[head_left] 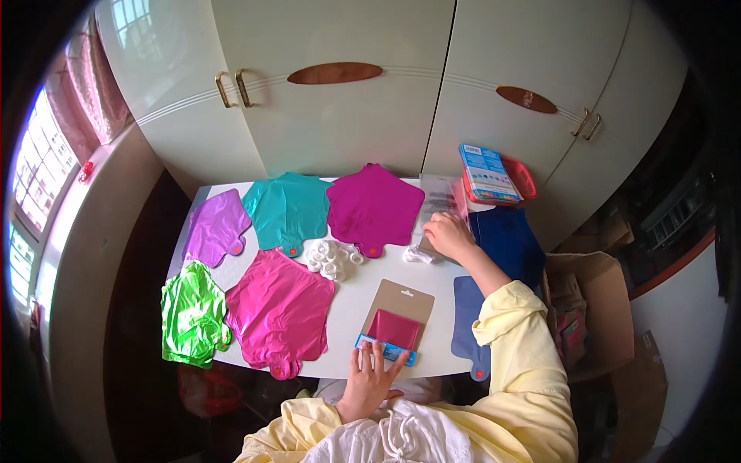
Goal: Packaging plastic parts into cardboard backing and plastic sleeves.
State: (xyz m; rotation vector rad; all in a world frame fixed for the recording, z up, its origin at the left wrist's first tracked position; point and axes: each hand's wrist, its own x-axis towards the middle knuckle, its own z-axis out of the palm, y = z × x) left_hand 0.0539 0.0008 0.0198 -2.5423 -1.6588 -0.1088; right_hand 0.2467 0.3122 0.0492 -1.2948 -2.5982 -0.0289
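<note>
Head view, itemised from the fingers outward.

Left hand (369, 378): fingers spread flat, tips resting on the near edge of a carded balloon pack (395, 322), a brown backing card with a folded red foil balloon and a blue label strip along its lower end. It lies on the white table (363, 289) at the near edge, middle. Judged light and fairly stiff by its card; the foil itself looks slick and easily creased, so the card's bare upper margin or side edges seem the safer place to take hold (not the foil).

Right hand (448, 235): fingers curled together over a clear plastic sleeve (437, 197) at the table's far right; whether they pinch it cannot be told. Just beside the hand, a small white crumpled piece (419, 254).

Around them, flat and uninflated:
- magenta star balloon (374, 207), far middle
- teal star balloon (287, 210), beside it
- purple balloon (215, 228), far left
- green balloon (191, 315), crinkled, near left, overhanging the edge
- pink balloon (279, 310), near left of centre
- blue balloons (505, 243), partly under the right forearm
- heap of white ribbon (332, 258), centre

All thin foil, judged near weightless, limp and slippery.

Beyond: red basket (519, 176) with a blue-printed pack, against cream cupboard doors (347, 116).
</note>
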